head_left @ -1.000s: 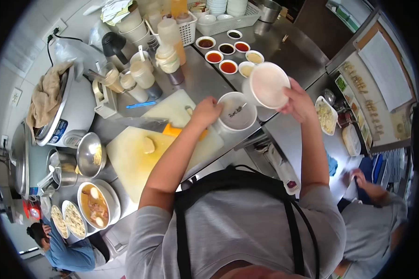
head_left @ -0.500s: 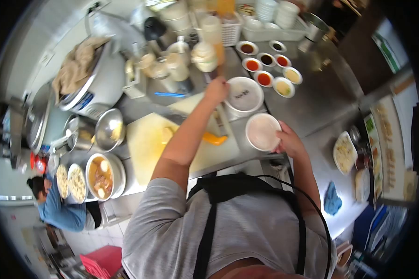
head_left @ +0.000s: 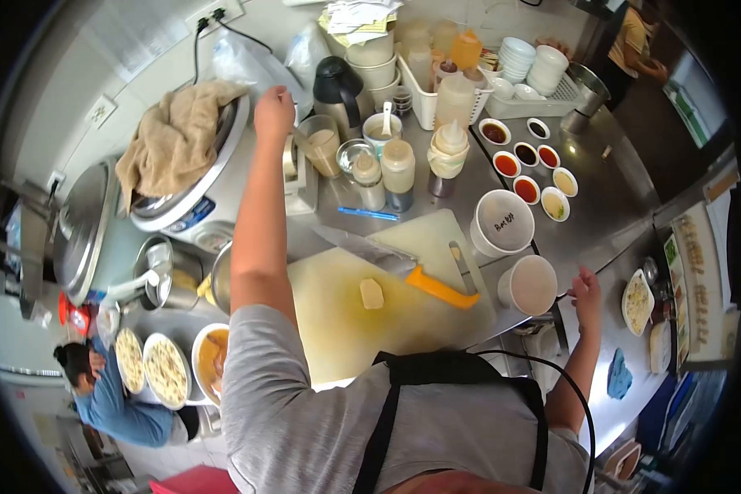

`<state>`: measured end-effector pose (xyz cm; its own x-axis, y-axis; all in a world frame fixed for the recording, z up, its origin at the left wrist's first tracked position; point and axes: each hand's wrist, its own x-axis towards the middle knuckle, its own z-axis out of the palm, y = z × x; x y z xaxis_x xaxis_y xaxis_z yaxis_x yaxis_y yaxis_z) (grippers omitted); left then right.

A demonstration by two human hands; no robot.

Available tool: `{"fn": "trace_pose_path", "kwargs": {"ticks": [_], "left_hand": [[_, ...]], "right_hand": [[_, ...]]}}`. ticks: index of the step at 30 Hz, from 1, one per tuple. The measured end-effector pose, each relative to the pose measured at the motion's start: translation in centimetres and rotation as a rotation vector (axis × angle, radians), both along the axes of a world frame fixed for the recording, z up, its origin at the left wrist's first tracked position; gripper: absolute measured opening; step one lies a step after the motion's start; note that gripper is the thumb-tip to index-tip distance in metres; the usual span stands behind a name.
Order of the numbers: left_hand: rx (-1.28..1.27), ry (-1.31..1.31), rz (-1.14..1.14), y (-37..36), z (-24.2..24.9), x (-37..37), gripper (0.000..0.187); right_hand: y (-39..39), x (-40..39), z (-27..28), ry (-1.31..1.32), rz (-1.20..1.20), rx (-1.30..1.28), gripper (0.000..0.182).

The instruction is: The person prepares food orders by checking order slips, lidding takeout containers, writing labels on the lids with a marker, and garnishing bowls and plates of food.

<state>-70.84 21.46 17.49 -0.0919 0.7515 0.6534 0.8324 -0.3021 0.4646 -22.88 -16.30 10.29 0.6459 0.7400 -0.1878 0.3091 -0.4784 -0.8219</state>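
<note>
My left hand [head_left: 273, 114] is closed, stretched out over the back of the counter beside a clear container of beige powder [head_left: 321, 146]; what its fingers hold, if anything, I cannot tell. My right hand [head_left: 585, 296] is off to the right of a white tub [head_left: 528, 286], apart from it with fingers loosely spread. Behind that tub stands another white tub with black handwriting [head_left: 503, 223]. On the cutting board [head_left: 337, 321] lie a knife with an orange handle [head_left: 442, 288] and a small pale yellow piece [head_left: 372, 294].
Several small sauce dishes [head_left: 524, 190] sit at the back right. Squeeze bottles [head_left: 398, 174], a blue pen [head_left: 368, 213] and a black thermos [head_left: 338, 86] stand or lie behind the board. A brown towel [head_left: 177, 140] covers a cooker. At far left is a person in blue [head_left: 128, 407].
My left hand has moved from beside the tubs to the back left. My right hand has let go of the white tub and drawn away rightward. The view has shifted.
</note>
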Motion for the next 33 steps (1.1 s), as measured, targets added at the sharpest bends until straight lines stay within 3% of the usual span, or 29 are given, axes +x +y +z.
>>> {"fn": "trace_pose_path", "kwargs": {"ticks": [3,6,8,10,13,17,20,22,24,28,29,30,32,33], "left_hand": [[-0.334,0.427,0.164,6.4,-0.9,0.4,0.024],[-0.575,0.556,0.166,10.9,-3.2,0.5,0.024],[-0.648,0.689,0.140,12.8,-5.0,0.0,0.024],[-0.562,0.743,0.067,15.7,-8.2,-1.8,0.023],[-0.529,0.828,0.084,13.0,-6.0,-0.5,0.022],[-0.273,0.596,0.122,11.8,-1.4,0.0,0.022],[-0.157,0.586,0.179,5.2,7.1,1.6,0.019],[-0.017,0.433,0.005,-2.2,12.4,3.4,0.019],[-0.068,0.248,-0.258,-8.1,14.7,5.6,0.022],[-0.200,0.132,-0.689,-20.8,13.9,14.9,0.017],[-0.162,0.137,-0.802,-23.1,13.0,17.3,0.018],[-0.124,0.139,-0.911,-25.1,12.2,19.4,0.018],[-0.274,-0.127,-1.039,-27.1,10.3,22.6,0.023],[-0.249,-0.282,-1.010,-27.4,8.7,23.8,0.026]], "right_hand": [[-1.9,-0.2,0.2,-0.169,0.003,0.121,0.037],[-3.7,-2.7,2.9,-0.285,-0.004,0.145,0.034],[-4.6,-4.2,5.0,-0.366,-0.016,0.112,0.034],[-5.4,-4.6,5.8,-0.378,-0.046,0.121,0.033],[-5.8,-4.8,5.9,-0.364,-0.034,0.149,0.032],[-4.3,-4.9,6.3,-0.325,0.051,0.184,0.032],[-1.6,-4.9,6.6,-0.353,0.178,0.211,0.029],[0.3,-5.0,6.9,-0.383,0.273,0.249,0.027],[2.9,-6.6,7.5,-0.272,0.426,0.322,0.026],[5.3,-11.7,11.6,-0.197,0.710,0.224,0.058],[5.6,-12.1,11.7,-0.292,0.743,0.304,0.059],[5.8,-12.2,12.1,-0.273,0.735,0.334,0.049],[6.0,-10.7,12.3,-0.327,0.745,0.238,0.033],[5.6,-9.8,11.8,-0.179,0.669,0.383,0.028]]}}
